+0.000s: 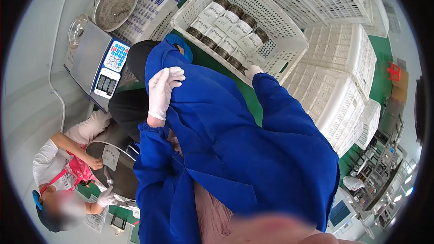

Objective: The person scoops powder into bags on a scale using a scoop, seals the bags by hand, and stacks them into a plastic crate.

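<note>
My left hand (166, 91), in a white glove, hovers over the blue gown at the left of centre, its fingers loosely bent and somewhat apart, with nothing seen in it. My right hand (253, 71), also gloved, is at the near edge of a white perforated crate (194, 11), close to the packs at its right end. Its fingers are small and partly hidden, so their grip is unclear. Inside the crate lie several dark patterned packs with white labels (228, 45), set side by side in rows.
Stacked white crates (337, 81) stand at the right. A scale (110, 68) and a metal bowl of grey material (116, 7) are at the upper left. At the lower left, a co-worker in a pink apron (79, 169) holds a spoon and a white packet at a round metal container (124, 178).
</note>
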### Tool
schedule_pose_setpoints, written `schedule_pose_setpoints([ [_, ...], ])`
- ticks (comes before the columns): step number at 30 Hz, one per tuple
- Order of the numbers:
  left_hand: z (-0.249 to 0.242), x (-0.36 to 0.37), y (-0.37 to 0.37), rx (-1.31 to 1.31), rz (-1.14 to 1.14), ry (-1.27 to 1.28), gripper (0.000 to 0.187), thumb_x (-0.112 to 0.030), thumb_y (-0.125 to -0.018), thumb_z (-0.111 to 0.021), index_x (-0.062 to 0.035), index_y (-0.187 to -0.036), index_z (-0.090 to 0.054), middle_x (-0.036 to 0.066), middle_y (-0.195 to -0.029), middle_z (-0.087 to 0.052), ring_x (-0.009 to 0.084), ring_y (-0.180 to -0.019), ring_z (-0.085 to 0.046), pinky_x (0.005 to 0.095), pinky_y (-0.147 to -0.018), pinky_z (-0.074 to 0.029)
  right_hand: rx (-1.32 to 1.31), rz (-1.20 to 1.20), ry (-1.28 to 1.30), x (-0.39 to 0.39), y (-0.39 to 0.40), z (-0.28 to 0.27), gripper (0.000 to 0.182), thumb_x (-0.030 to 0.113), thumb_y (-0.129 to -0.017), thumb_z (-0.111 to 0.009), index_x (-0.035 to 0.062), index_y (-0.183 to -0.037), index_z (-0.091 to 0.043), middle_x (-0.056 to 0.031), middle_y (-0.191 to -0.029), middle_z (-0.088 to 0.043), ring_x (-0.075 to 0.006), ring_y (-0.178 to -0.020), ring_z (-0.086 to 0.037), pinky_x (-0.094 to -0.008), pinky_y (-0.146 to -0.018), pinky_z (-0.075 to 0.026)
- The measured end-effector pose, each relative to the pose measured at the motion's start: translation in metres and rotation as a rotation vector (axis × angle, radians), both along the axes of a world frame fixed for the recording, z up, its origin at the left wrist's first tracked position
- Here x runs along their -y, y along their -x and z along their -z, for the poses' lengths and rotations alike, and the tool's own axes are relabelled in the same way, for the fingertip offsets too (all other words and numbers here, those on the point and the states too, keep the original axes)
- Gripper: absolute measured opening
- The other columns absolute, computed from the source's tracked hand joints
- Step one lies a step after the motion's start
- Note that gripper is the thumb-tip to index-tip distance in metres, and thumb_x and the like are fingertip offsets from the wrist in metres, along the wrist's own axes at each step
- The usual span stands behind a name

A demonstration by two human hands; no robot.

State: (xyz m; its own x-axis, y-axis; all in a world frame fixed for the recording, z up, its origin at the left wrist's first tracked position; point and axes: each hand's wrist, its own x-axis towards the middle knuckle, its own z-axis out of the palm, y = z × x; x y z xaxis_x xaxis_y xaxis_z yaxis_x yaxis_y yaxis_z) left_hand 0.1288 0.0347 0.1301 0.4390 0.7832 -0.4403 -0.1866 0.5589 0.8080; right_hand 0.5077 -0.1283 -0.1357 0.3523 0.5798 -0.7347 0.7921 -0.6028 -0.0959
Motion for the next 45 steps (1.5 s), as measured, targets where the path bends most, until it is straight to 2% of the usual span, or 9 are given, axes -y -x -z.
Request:
schedule_pose_setpoints([
  [4, -0.007, 0.002, -0.006, 0.011, -0.012, 0.010, 0.037, -0.026, -0.106, -0.049, 0.0036, -0.106, -0.071, 0.014, -0.101, -0.074, 0.0204, -0.086, -0.072, 0.0263, -0.070, -0.053, -0.038, 0.159, -0.025, -0.003, -0.006, 0.016, 0.041, 0.032, -0.091, -0.056, 0.0079, -0.123, -0.067, -0.0224, -0.124, -0.066, -0.0390, -0.118, -0.061, -0.0449, -0.102, -0.048],
  [8, -0.010, 0.008, -0.003, 0.022, 0.030, 0.106, 0.041, -0.030, -0.106, -0.048, 0.0032, -0.103, -0.072, 0.014, -0.096, -0.075, 0.0191, -0.080, -0.072, 0.0246, -0.064, -0.050, 0.004, -0.061, -0.082, -0.026, -0.021, 0.025, 0.041, 0.032, -0.092, -0.055, 0.0079, -0.123, -0.067, -0.0219, -0.122, -0.067, -0.0387, -0.118, -0.061, -0.0438, -0.102, -0.047],
  [13, -0.005, 0.018, -0.011, -0.060, 0.064, 0.241, 0.048, -0.033, -0.107, -0.044, 0.0046, -0.095, -0.071, 0.016, -0.090, -0.075, 0.0173, -0.068, -0.070, 0.0229, -0.055, -0.048, -0.051, 0.441, -0.281, -0.035, -0.059, 0.101, 0.040, 0.031, -0.092, -0.056, 0.0065, -0.121, -0.067, -0.0203, -0.122, -0.068, -0.0358, -0.118, -0.062, -0.0422, -0.101, -0.048],
  [16, -0.003, 0.010, -0.028, -0.146, 0.073, 0.241, 0.052, -0.033, -0.107, -0.041, 0.0029, -0.086, -0.073, 0.016, -0.083, -0.074, 0.0176, -0.060, -0.068, 0.0240, -0.051, -0.048, -0.145, 0.415, -0.320, -0.034, -0.101, 0.179, 0.047, 0.032, -0.091, -0.058, 0.0060, -0.130, -0.062, -0.0200, -0.130, -0.064, -0.0384, -0.121, -0.060, -0.0442, -0.104, -0.046],
  [20, -0.011, -0.009, -0.050, -0.240, 0.128, 0.230, 0.060, -0.035, -0.108, -0.035, 0.0033, -0.082, -0.074, 0.016, -0.078, -0.074, 0.0185, -0.053, -0.066, 0.0251, -0.048, -0.047, -0.137, 0.603, -0.301, -0.055, -0.112, 0.190, 0.053, 0.030, -0.090, -0.061, 0.0050, -0.135, -0.055, -0.0201, -0.131, -0.062, -0.0369, -0.122, -0.059, -0.0429, -0.104, -0.045],
  [36, -0.004, -0.054, -0.061, -0.119, 0.226, 0.643, 0.049, -0.023, -0.107, -0.038, 0.0141, -0.101, -0.069, 0.025, -0.089, -0.073, 0.0296, -0.066, -0.073, 0.0304, -0.058, -0.058, -0.095, 1.132, -0.302, -0.055, -0.153, 0.356, 0.085, 0.025, -0.085, -0.070, 0.0011, -0.154, -0.026, -0.0204, -0.137, -0.056, -0.0312, -0.125, -0.055, -0.0377, -0.106, -0.041],
  [38, -0.003, -0.056, -0.061, -0.091, 0.224, 0.671, 0.048, -0.023, -0.106, -0.039, 0.0140, -0.102, -0.069, 0.025, -0.090, -0.074, 0.0298, -0.069, -0.074, 0.0304, -0.060, -0.058, -0.011, 1.076, -0.346, -0.091, -0.142, 0.294, 0.088, 0.018, -0.084, -0.071, -0.0011, -0.155, -0.024, -0.0209, -0.138, -0.055, -0.0282, -0.124, -0.055, -0.0348, -0.104, -0.043],
  [41, -0.001, -0.056, -0.060, -0.078, 0.235, 0.669, 0.047, -0.023, -0.106, -0.040, 0.0136, -0.102, -0.069, 0.025, -0.091, -0.074, 0.0298, -0.069, -0.074, 0.0302, -0.061, -0.058, -0.065, 0.882, -0.338, -0.073, -0.170, 0.329, 0.089, 0.015, -0.083, -0.070, -0.0008, -0.156, -0.022, -0.0224, -0.142, -0.051, -0.0298, -0.127, -0.052, -0.0339, -0.107, -0.040],
  [45, -0.001, -0.057, -0.060, -0.060, 0.243, 0.670, 0.047, -0.024, -0.106, -0.040, 0.0133, -0.103, -0.069, 0.025, -0.090, -0.074, 0.0297, -0.069, -0.074, 0.0304, -0.061, -0.058, 0.065, 0.685, -0.286, -0.090, -0.161, 0.284, 0.086, 0.012, -0.077, -0.064, -0.0012, -0.153, -0.028, -0.0299, -0.148, -0.041, -0.0399, -0.138, -0.042, -0.0352, -0.115, -0.032],
])
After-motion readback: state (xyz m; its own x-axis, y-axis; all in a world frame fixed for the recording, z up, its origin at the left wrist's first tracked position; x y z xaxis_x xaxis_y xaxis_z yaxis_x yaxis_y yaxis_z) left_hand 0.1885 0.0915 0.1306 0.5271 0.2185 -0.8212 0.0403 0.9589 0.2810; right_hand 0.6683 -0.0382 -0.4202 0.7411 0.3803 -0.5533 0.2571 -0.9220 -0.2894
